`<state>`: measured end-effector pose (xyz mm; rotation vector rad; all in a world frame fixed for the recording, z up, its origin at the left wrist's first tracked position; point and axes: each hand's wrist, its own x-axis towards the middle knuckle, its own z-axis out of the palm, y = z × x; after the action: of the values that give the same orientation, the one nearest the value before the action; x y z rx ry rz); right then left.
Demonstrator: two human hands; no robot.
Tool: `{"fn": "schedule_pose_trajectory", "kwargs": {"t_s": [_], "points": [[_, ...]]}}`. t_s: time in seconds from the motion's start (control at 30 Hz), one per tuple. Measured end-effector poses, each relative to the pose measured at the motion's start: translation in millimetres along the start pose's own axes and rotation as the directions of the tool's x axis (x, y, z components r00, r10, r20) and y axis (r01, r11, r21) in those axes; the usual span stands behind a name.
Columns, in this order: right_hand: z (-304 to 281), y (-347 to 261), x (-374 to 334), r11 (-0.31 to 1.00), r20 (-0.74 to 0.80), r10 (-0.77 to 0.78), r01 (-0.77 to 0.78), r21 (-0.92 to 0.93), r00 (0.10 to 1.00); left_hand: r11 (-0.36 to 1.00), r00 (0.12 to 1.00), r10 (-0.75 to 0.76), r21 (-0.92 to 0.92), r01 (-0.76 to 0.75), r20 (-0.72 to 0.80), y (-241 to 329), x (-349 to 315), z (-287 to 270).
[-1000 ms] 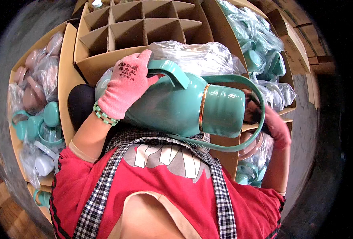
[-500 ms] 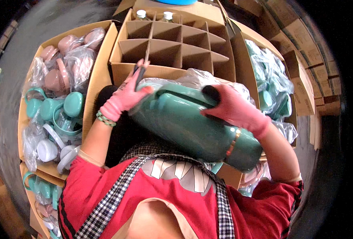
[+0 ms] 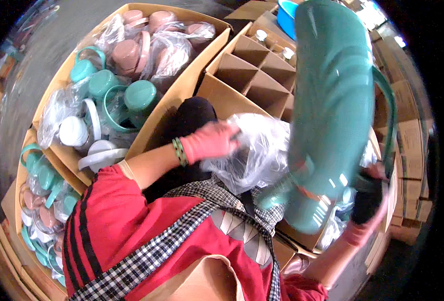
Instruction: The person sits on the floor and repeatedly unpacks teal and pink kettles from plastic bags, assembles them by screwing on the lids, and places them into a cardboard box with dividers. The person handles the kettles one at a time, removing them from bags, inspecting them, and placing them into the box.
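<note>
My right hand (image 3: pixel 366 208), in a pink glove with dark fingers, is closed at the handle of a large glossy green vacuum jug (image 3: pixel 332 100). The jug is raised at the right, its broad end away from me and its copper-banded narrow end toward me. Its handle faces right; motion smears it, and my fingertips are partly hidden. My left hand (image 3: pixel 213 142), also in a pink glove, is closed at the edge of a clear plastic bag (image 3: pixel 262 150) over my lap. A small dark spot shows at its blurred fingertips.
Left stands a carton (image 3: pixel 116 173) of pink, green and white jugs in plastic; another carton (image 3: pixel 19 200) is nearer. Ahead, a carton with cardboard dividers (image 3: pixel 237 75) holds white-capped bottles (image 3: pixel 261 35), partly behind the jug. A blue basin (image 3: pixel 285 20) lies beyond.
The jug has gone from lying across my lap in both hands to raised at the right in my right hand. My left hand has left it for the plastic bag. The view has turned.
</note>
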<state>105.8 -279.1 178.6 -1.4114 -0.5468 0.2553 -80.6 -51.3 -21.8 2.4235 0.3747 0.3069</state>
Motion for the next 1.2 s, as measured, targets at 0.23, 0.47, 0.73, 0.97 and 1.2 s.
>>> {"fn": "schedule_pose_trajectory", "kwargs": {"t_s": [0.23,0.47,0.73,0.97,1.2], "points": [[39.1,98.2,-25.6,0.951,0.201,0.307,-0.305,-0.046,0.930,-0.207,0.816,-0.071,-0.809,0.550,0.573,7.5,-50.8,23.1],[52.7,151.9,-95.5,0.890,0.398,0.451,-0.367,-0.271,0.799,-0.067,0.755,-0.052,-0.756,0.651,0.654,22.1,-75.4,16.8],[30.8,238.3,-124.6,0.801,0.697,0.387,0.155,-0.578,0.603,0.969,0.963,-0.225,-0.069,0.238,0.150,39.8,-46.6,-42.8],[53.3,121.8,-60.3,0.807,0.569,0.398,0.021,-0.590,0.719,0.794,0.922,-0.180,-0.604,-0.070,-0.344,0.1,86.3,-42.5],[26.4,173.0,81.3,0.908,0.381,0.281,-0.372,0.191,0.881,0.974,0.907,0.187,-0.051,-0.222,-0.376,62.1,124.6,-16.5]]}}
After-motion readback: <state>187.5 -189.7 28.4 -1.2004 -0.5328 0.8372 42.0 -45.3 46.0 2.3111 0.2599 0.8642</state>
